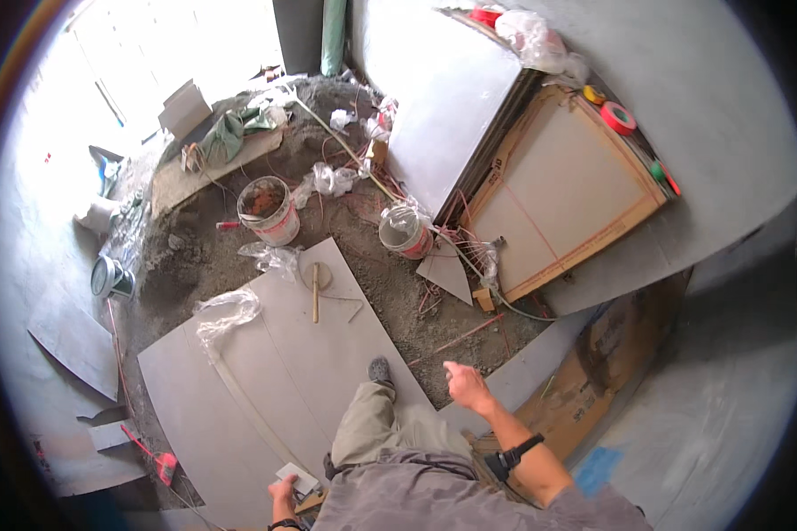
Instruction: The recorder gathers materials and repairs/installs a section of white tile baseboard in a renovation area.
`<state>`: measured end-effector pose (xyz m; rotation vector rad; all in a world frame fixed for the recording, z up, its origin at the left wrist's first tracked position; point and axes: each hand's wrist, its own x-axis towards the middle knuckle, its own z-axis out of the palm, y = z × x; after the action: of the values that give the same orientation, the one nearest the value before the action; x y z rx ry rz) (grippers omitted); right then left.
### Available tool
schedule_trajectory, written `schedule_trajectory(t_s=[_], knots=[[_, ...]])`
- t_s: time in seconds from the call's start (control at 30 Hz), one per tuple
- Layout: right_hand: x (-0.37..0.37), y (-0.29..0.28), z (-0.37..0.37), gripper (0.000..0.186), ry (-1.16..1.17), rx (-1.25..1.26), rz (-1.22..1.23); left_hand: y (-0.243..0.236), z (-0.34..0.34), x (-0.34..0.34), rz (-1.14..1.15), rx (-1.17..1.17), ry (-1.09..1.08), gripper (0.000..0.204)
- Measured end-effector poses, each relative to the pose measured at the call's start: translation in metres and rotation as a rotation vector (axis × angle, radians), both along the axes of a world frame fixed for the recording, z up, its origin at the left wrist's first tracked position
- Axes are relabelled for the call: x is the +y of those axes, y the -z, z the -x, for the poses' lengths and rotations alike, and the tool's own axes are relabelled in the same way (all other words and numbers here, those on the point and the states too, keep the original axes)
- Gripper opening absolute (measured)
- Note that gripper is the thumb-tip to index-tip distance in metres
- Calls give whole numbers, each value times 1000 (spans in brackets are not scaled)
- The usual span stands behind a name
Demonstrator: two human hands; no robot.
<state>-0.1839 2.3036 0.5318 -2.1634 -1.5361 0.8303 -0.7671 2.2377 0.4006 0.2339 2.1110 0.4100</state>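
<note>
At the lower edge, my left hand (282,489) is closed on a small white flat piece (298,478); its exact kind is unclear. My right hand (468,388) hangs in the air over the floor with its fingers curled in, and nothing shows in it. Beneath me lie large pale grey tiles (310,380), with my shoe (380,370) on one of them. A wooden-handled tool (315,296) rests over a round pale disc (324,275) near the tiles' far edge. Clear plastic wrap (226,320) lies on the left tile.
Two buckets (277,221) (406,234) stand on the sandy ground ahead. Big boards or slabs (558,195) lean against the right wall, with tape rolls (618,119) along their top. Cardboard (598,376) lies at the right. A red-handled tool (164,465) is at the lower left.
</note>
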Motion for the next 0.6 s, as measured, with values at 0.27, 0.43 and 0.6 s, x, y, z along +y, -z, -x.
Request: schedule_trajectory(t_s=[0.27,0.43,0.6], knots=[[268,67,-144,28,59,8,184,-60,-97,139,-255,-106,-152,59],[437,257,-241,33,201,-37,401,-98,-175,195,-158,37,87,40],[620,435,-309,46,64,-286,442,-107,-234,143,405,515,334,44]])
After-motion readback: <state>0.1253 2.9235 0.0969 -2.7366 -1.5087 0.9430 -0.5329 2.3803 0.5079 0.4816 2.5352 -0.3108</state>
